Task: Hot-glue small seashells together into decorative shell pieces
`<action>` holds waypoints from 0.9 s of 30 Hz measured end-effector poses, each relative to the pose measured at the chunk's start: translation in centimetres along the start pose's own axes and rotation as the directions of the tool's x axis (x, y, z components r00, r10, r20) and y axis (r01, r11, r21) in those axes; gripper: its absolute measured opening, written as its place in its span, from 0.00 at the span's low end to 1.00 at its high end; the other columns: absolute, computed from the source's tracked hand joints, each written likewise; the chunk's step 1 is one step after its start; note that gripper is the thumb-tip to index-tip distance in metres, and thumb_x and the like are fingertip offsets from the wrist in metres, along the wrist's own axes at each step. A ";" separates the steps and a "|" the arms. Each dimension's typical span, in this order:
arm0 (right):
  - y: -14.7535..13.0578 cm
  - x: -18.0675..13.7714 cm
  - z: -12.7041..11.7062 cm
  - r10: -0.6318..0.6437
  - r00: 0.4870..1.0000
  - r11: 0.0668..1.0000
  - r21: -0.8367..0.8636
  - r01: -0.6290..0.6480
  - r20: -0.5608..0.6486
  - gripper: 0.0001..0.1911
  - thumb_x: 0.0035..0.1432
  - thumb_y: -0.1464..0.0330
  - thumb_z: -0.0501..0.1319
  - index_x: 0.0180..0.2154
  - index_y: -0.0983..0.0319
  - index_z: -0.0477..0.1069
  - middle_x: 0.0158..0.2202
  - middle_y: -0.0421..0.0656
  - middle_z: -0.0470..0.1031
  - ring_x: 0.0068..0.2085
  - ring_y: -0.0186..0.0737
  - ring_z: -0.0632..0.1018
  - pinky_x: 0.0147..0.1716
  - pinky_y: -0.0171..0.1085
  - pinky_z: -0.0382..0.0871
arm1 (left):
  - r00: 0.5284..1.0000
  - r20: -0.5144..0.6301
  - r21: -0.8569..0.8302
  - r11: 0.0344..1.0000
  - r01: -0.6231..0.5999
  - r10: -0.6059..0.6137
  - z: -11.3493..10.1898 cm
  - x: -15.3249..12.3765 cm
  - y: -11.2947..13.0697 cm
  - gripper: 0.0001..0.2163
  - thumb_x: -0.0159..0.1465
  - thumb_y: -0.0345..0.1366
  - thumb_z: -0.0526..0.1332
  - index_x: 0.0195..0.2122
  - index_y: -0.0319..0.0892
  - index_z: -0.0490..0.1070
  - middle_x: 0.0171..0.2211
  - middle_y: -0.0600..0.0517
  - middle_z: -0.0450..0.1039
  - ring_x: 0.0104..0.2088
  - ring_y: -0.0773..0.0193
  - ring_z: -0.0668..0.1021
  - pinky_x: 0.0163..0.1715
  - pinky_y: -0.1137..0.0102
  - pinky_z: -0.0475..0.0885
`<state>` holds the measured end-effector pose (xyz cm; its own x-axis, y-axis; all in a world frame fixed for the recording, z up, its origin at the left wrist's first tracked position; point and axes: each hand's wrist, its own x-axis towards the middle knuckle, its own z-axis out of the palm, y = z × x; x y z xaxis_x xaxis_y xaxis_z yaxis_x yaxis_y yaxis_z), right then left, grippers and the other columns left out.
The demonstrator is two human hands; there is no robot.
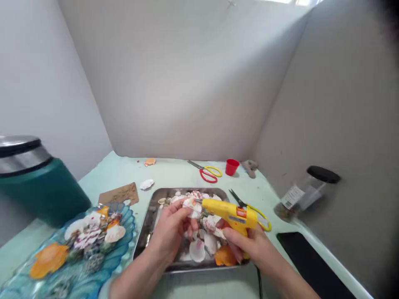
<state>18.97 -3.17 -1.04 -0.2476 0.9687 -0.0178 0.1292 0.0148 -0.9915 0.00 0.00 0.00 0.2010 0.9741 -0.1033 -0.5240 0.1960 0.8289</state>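
My left hand [177, 222] pinches a white seashell [192, 206] with an orange patch above the tray. In my right hand [241, 238] is a yellow hot glue gun [230, 211], its fingers wrapped round the handle. The gun's metal nozzle points left and meets or nearly meets the shell; I cannot tell which. Below both hands lies a metal tray [145, 232] full of seashells, among them a white scallop shell [197, 250] and an orange shell [225, 256]. A dark cord [259, 282] runs down from below the right hand.
A blue scalloped glass dish [124, 249] of shells stands left, beside a teal bottle [46, 191]. Behind the tray lie red-yellow scissors [207, 171] and a red cup [231, 167]. More scissors [263, 218], a phone [311, 265] and a clear jar [304, 197] are right.
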 end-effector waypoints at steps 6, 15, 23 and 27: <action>-0.4 -0.2 0.0 0.044 0.999 0.998 0.032 -0.044 0.004 0.17 0.55 0.55 0.60 0.36 0.63 0.69 0.12 0.32 0.62 0.16 0.28 0.62 0.18 0.30 0.59 | 1.000 -0.022 0.021 1.000 0.012 -0.011 -0.1 -0.3 0.3 0.10 0.52 0.28 0.63 0.36 0.38 0.69 0.22 0.58 0.70 0.15 0.73 0.70 0.12 0.79 0.64; 0.3 -0.1 0.1 0.012 1.000 0.999 0.046 -0.011 -0.016 0.18 0.55 0.54 0.60 0.35 0.64 0.70 0.12 0.32 0.62 0.15 0.29 0.62 0.19 0.31 0.60 | 1.000 -0.007 0.005 1.000 0.002 -0.002 -0.3 -0.3 0.2 0.10 0.52 0.29 0.64 0.35 0.38 0.68 0.23 0.55 0.70 0.19 0.71 0.73 0.16 0.78 0.67; 0.4 0.2 0.2 0.027 0.999 0.998 0.051 -0.025 -0.027 0.18 0.55 0.55 0.59 0.35 0.65 0.70 0.11 0.32 0.62 0.14 0.28 0.62 0.18 0.31 0.59 | 0.999 0.028 0.009 1.000 0.026 -0.026 -0.3 0.0 0.2 0.09 0.55 0.30 0.64 0.35 0.37 0.67 0.23 0.54 0.71 0.19 0.73 0.72 0.18 0.79 0.67; 0.4 0.0 0.3 0.019 0.999 0.999 0.041 -0.017 -0.045 0.18 0.55 0.55 0.59 0.34 0.65 0.70 0.11 0.32 0.61 0.14 0.28 0.61 0.18 0.31 0.59 | 0.999 0.034 -0.005 1.000 0.005 -0.005 -0.7 0.1 0.0 0.08 0.56 0.31 0.64 0.35 0.38 0.66 0.20 0.55 0.71 0.17 0.74 0.71 0.17 0.80 0.65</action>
<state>18.77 -3.23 -1.45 -0.2016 0.9790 -0.0304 0.0943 -0.0114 -0.9955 -0.52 0.17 -0.39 0.2320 0.9687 -0.0886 -0.5272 0.2017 0.8255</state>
